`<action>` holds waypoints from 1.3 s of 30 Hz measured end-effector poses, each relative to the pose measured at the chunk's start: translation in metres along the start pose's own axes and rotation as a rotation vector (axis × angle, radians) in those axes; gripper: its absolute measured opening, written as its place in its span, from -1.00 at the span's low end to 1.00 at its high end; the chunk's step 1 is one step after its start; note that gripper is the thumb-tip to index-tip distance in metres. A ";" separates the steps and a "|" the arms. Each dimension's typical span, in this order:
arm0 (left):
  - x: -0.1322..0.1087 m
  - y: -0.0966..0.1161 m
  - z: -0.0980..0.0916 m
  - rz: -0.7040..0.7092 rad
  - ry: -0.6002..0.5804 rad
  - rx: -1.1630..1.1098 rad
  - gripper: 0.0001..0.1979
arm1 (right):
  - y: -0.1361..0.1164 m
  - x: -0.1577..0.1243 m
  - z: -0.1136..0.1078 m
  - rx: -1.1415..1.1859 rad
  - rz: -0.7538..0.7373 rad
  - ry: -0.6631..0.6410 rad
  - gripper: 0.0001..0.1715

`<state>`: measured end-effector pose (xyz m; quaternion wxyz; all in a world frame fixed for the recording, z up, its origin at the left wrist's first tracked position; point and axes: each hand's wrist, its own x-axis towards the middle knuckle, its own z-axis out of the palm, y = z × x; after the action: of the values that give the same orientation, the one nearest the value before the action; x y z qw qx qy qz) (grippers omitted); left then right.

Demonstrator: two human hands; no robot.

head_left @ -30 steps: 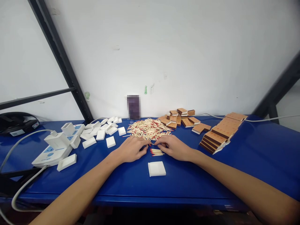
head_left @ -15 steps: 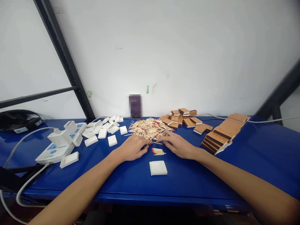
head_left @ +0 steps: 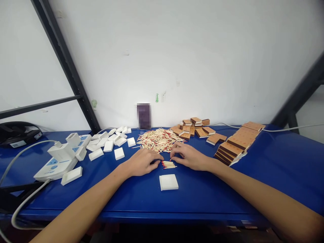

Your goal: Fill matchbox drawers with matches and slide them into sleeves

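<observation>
My right hand (head_left: 188, 156) is closed in a pinch at the near edge of the loose pile of matches (head_left: 159, 139). A red match head (head_left: 170, 159) shows at its fingertips, and the rest of that match is hard to make out. Across from it, my left hand (head_left: 144, 162) rests on the table with thumb and forefinger apart, holding nothing visible. Between and just below the hands lies a small row of matches (head_left: 169, 164), red heads toward the left. Nearer to me is a white matchbox tray (head_left: 168, 182).
White trays (head_left: 108, 146) lie scattered at left, beside a white power strip (head_left: 54, 168) with cables. Brown matchbox sleeves (head_left: 201, 131) are heaped at the back right, with a leaning row of matchboxes (head_left: 238, 141) farther right. A dark pixelated rectangle (head_left: 143, 116) stands against the wall.
The single match that lay between my hands is no longer there; my right fingertips have come together in a pinch. My left thumb and forefinger have shifted slightly toward the row. The view has shifted slightly.
</observation>
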<state>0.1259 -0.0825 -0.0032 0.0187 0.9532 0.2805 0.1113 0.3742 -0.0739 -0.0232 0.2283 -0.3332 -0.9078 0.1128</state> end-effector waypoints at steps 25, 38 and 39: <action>0.000 -0.002 0.002 -0.053 0.024 -0.001 -0.77 | -0.022 -0.001 -0.003 0.056 0.096 0.012 -0.77; 0.002 -0.003 0.006 -0.037 0.016 -0.010 -0.76 | -0.022 0.000 -0.001 0.029 0.040 -0.060 -0.69; 0.002 -0.002 0.005 -0.039 0.015 -0.008 -0.76 | -0.022 0.000 -0.001 0.029 0.045 -0.062 -0.70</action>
<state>0.1275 -0.0793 -0.0082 0.0226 0.9466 0.2989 0.1191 0.3624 -0.0906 -0.0141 0.2022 -0.3463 -0.9051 0.1415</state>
